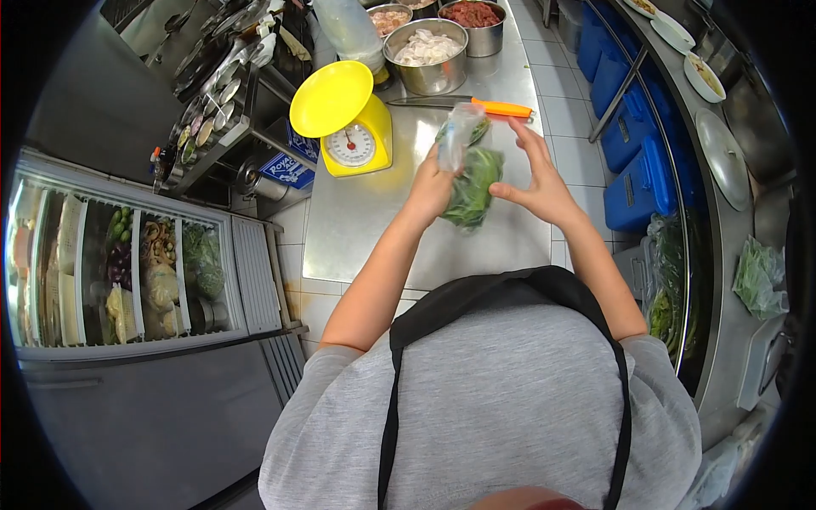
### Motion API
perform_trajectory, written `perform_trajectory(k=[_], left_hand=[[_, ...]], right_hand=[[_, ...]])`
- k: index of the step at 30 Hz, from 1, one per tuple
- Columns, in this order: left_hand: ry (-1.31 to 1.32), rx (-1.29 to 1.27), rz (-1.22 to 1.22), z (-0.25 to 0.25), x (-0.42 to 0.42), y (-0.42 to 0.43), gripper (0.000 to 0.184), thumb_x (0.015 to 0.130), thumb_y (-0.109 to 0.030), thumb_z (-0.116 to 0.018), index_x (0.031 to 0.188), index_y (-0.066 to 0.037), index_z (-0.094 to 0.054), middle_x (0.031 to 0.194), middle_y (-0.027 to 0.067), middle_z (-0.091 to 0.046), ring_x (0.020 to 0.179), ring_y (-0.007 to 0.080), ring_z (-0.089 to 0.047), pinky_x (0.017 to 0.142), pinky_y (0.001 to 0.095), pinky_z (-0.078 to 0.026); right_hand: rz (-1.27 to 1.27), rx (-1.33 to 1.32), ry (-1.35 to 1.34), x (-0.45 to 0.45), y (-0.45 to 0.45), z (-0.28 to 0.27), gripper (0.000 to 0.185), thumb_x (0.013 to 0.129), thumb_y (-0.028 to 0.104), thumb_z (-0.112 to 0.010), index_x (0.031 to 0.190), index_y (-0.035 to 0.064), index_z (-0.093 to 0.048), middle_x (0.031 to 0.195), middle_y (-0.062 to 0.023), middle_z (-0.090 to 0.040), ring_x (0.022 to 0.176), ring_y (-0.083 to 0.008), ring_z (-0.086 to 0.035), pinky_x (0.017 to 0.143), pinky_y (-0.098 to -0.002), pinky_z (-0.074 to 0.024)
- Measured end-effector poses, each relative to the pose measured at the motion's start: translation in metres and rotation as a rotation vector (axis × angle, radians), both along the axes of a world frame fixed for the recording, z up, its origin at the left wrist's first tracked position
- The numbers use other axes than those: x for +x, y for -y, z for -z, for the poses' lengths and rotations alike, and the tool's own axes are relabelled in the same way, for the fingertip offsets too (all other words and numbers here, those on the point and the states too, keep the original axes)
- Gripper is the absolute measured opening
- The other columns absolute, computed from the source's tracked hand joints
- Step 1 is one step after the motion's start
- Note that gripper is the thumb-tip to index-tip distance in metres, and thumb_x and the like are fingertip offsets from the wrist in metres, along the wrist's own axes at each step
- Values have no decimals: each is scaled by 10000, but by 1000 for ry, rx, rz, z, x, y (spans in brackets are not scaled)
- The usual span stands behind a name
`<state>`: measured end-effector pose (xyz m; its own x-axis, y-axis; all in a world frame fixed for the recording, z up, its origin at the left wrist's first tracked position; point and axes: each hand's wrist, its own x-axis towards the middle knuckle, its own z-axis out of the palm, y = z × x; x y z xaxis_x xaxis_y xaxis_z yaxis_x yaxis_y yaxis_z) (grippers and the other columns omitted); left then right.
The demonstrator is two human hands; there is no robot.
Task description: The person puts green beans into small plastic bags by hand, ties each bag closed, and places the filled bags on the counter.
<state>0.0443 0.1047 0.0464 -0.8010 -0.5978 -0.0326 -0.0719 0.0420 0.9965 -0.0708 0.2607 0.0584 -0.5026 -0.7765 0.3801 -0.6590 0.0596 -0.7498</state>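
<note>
My left hand (432, 189) is closed on the left side of a clear plastic bag of green leafy vegetables (478, 180), which is held above the steel table. The bag's upper part looks whitish and bunched, and its lower part is a little blurred. To the right of the bag, my right hand (544, 189) is open, thumb and fingers spread, with the thumb close to the leaves; whether it touches them I cannot tell. Just beyond the hands lies a knife with an orange handle (503, 108). A yellow dial scale (379, 140) stands to the left of the bag.
Metal pots, one with pale sliced food (425, 76) and one with red minced meat (483, 38), occupy the table's far end. A glass-front fridge (127, 272) is at left. Blue bins (639, 183) sit under the right-hand counter (722, 280). A steel rack holds utensils.
</note>
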Motion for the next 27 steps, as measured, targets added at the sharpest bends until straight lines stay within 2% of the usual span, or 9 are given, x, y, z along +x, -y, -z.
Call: perform_trajectory(k=[2, 3, 4, 7, 11, 14, 21, 23, 27], left_hand=[[56, -165, 123, 19, 0, 0, 445, 832, -235, -556, 1186, 20, -468, 1113, 162, -535, 1053, 272, -503, 900, 357, -377], [111, -406, 152, 26, -3, -9, 410, 850, -230, -531, 1174, 14, -471, 1118, 171, -524, 1058, 276, -490, 930, 349, -359], [163, -648, 183, 21, -3, -17, 376, 869, -225, -506, 1163, 7, -475, 1123, 180, -514, 1063, 280, -477, 959, 341, -341], [183, -507, 314, 33, 2, -18, 374, 814, -181, -514, 1157, -33, -485, 1247, 202, -388, 1171, 334, -341, 1020, 379, -246], [257, -392, 554, 51, 14, -7, 361, 785, -300, -557, 1131, -200, -542, 1376, 162, -267, 1287, 330, -212, 1040, 452, -174], [302, -390, 542, 57, 10, -13, 336, 772, -328, -562, 1103, -267, -571, 1404, 119, -237, 1303, 322, -173, 1050, 473, -108], [264, -314, 475, 66, 12, -18, 201, 826, -334, -536, 973, -245, -641, 1418, 85, -233, 1300, 322, -174, 1052, 456, -101], [177, -375, 428, 75, 12, -15, 213, 893, -288, -496, 953, -112, -599, 1176, 87, -431, 1121, 217, -380, 993, 329, -268], [57, -184, 368, 71, 9, -14, 306, 935, -344, -432, 843, -91, -578, 952, 33, -519, 931, 128, -468, 852, 267, -369]], right_hand=[[-171, 24, -38, 6, 4, -20, 833, 672, 414, -728, 1330, 76, -344, 1279, -199, -378, 1242, -325, -307, 1016, -390, -294], [-188, -6, -163, 10, 10, -13, 575, 753, 352, -665, 1211, 56, -482, 1181, -143, -468, 1145, -322, -407, 958, -378, -348], [-187, -5, -163, 10, 14, -5, 575, 753, 352, -665, 1211, 56, -482, 1181, -143, -468, 1145, -322, -407, 958, -378, -348], [-114, -69, 123, 9, 25, 20, 230, 895, 165, -495, 1003, -18, -581, 1009, -52, -525, 970, -198, -494, 862, -286, -376], [-47, -232, 331, 9, 26, 32, 227, 912, 179, -476, 920, -21, -581, 933, -64, -515, 817, -165, -530, 740, -254, -413], [-32, -205, 507, 11, 24, 32, 241, 915, 191, -480, 922, -29, -579, 953, -43, -499, 833, -143, -523, 750, -249, -411], [-285, 31, 702, -1, 6, 27, 254, 927, 219, -472, 1043, 13, -564, 986, -13, -484, 911, -100, -489, 843, -226, -360], [-167, -37, 566, 0, 0, 29, 311, 928, 297, -461, 1093, 41, -528, 1027, -16, -476, 924, -90, -475, 833, -235, -366], [150, -24, 845, -10, -15, 58, 431, 927, 439, -399, 1103, 62, -512, 972, -50, -535, 829, -111, -535, 756, -256, -429]])
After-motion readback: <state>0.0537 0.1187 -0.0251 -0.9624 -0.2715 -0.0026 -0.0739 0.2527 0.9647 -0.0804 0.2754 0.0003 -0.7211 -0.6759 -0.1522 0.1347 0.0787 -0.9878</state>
